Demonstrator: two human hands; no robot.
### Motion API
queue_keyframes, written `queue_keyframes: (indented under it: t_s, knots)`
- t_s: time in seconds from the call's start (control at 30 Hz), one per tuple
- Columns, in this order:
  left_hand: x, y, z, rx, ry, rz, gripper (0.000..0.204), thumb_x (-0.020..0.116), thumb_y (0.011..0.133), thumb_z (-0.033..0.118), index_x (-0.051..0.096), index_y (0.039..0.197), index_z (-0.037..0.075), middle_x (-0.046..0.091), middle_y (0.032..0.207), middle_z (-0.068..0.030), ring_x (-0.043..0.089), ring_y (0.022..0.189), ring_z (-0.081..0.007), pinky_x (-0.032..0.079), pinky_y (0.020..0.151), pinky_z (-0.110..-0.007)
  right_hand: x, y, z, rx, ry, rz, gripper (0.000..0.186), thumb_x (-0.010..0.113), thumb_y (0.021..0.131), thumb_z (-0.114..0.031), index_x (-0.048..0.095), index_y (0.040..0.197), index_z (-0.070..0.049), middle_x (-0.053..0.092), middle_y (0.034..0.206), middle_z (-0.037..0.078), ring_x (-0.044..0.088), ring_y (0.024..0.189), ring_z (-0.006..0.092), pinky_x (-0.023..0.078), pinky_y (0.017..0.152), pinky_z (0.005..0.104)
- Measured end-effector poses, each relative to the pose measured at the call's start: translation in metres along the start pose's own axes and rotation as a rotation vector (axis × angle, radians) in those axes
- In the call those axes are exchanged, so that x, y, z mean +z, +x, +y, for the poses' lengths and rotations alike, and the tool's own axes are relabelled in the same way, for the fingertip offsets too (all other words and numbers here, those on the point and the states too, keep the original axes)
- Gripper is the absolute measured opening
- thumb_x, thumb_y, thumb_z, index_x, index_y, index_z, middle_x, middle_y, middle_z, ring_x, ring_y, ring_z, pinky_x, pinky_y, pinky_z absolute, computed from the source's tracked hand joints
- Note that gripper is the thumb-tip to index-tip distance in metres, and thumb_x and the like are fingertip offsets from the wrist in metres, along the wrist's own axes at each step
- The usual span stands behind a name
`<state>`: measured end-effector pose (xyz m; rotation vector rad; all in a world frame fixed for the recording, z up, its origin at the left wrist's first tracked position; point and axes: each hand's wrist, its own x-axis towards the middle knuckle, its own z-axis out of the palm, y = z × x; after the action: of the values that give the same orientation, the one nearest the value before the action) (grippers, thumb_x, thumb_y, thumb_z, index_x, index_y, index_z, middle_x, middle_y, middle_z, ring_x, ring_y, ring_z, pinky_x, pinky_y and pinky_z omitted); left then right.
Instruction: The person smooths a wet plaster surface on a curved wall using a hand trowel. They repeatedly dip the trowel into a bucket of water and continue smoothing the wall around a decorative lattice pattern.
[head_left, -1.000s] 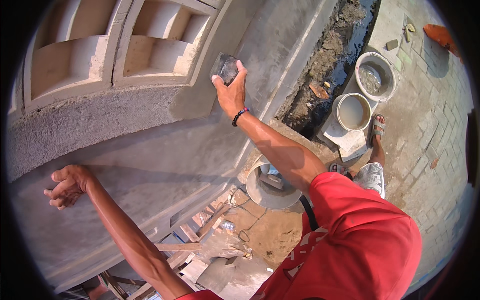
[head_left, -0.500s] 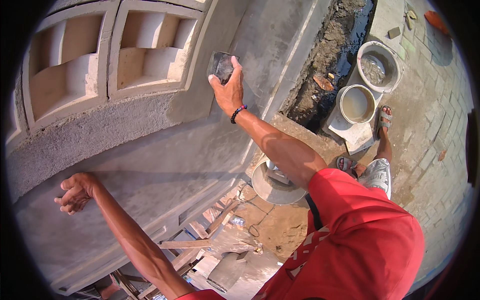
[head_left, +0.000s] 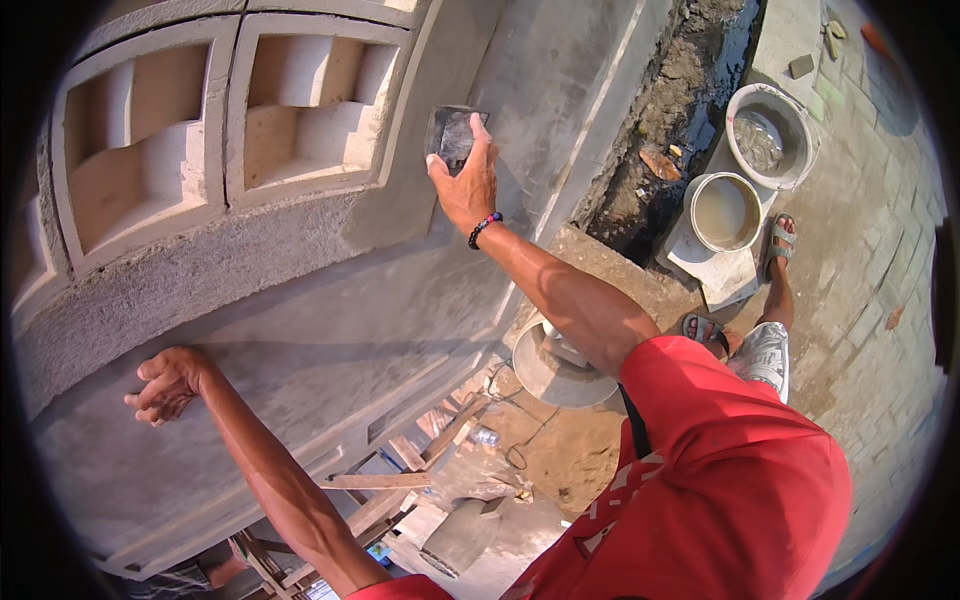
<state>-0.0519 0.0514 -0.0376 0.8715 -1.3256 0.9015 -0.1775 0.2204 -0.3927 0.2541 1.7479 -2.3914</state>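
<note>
Pale slab point(head_left: 726, 273) beneath a round bucket point(head_left: 706, 196)

I get bright, hard sunlight that lays a long shadow across the grey wall point(head_left: 330, 400) and leaves the vent blocks' point(head_left: 218, 120) recesses partly shaded. My fisheye bends straight edges; the corners go black.

Muddy trench point(head_left: 660, 110), one, with sunlit grey paving point(head_left: 875, 260) to its right and pale recessed wall blocks point(head_left: 290, 150) to its left.

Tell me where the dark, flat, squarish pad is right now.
In the head view, the dark, flat, squarish pad is above and left of centre, in the right hand, just right of the pale, framed concrete vent block.
</note>
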Motion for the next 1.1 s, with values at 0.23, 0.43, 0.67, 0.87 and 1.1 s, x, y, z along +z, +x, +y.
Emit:
queue_keyframes:
  t_s: [0.23, 0.43, 0.67, 0.87, 1.1]
  knots:
    - [0.007, 0.009, -0.023, 0.02, 0.062, 0.047, 0.056, 0.04, 0.088, 0.037, 0.036, 0.132, 0.002, 0.029, 0.134, -0.0272, 0.027, 0.124, -0.0492, 0.028, 0.097, -0.057, -0.026, -0.072, 0.011, 0.079, 0.01, -0.256, 0.078, 0.068, 0.076, -0.022, 0.027, 0.14, -0.006, 0.042, 0.125, 0.022, 0.043, 0.117, 0.036, 0.037, 0.098, 0.0422]
    - [0.003, 0.0, -0.001, -0.011, -0.005, 0.05, 0.055, 0.041, 0.086, 0.034, 0.039, 0.13, 0.003, 0.03, 0.134, -0.0271, 0.029, 0.123, -0.0486, 0.03, 0.095, -0.058, -0.082, 0.19, -0.068, -0.333, -0.007, 0.187, 0.074, 0.066, 0.078, -0.028, 0.033, 0.137, 0.001, 0.05, 0.123, 0.024, 0.05, 0.113, 0.0339, 0.04, 0.095, 0.0376]
    - [0.007, 0.0, -0.006, -0.035, 0.026, 0.053, 0.053, 0.043, 0.087, 0.032, 0.038, 0.131, 0.001, 0.03, 0.135, -0.0271, 0.031, 0.123, -0.0418, 0.03, 0.096, -0.054, -0.028, 0.1, -0.038, -0.273, -0.146, 0.049, 0.081, 0.065, 0.077, -0.021, 0.02, 0.143, -0.006, 0.044, 0.112, 0.021, 0.045, 0.107, 0.0371, 0.04, 0.093, 0.0416]
    - [0.001, -0.001, -0.01, 0.001, 0.068, 0.02, 0.058, 0.04, 0.09, 0.038, 0.036, 0.135, 0.002, 0.031, 0.135, -0.0254, 0.03, 0.125, -0.0404, 0.028, 0.099, -0.053, -0.005, -0.022, 0.013, -0.224, -0.098, -0.205, 0.085, 0.068, 0.078, -0.021, 0.017, 0.145, -0.011, 0.035, 0.124, 0.027, 0.04, 0.112, 0.0424, 0.034, 0.096, 0.0486]
    - [0.0, 0.004, -0.02, 0.099, 0.027, 0.087, 0.059, 0.038, 0.091, 0.041, 0.039, 0.134, 0.0, 0.033, 0.134, -0.0242, 0.03, 0.127, -0.0365, 0.028, 0.1, -0.051, -0.06, 0.226, -0.072, -0.318, -0.143, 0.089, 0.073, 0.061, 0.083, -0.029, 0.027, 0.144, -0.008, 0.043, 0.112, 0.022, 0.048, 0.102, 0.0357, 0.041, 0.09, 0.0402]
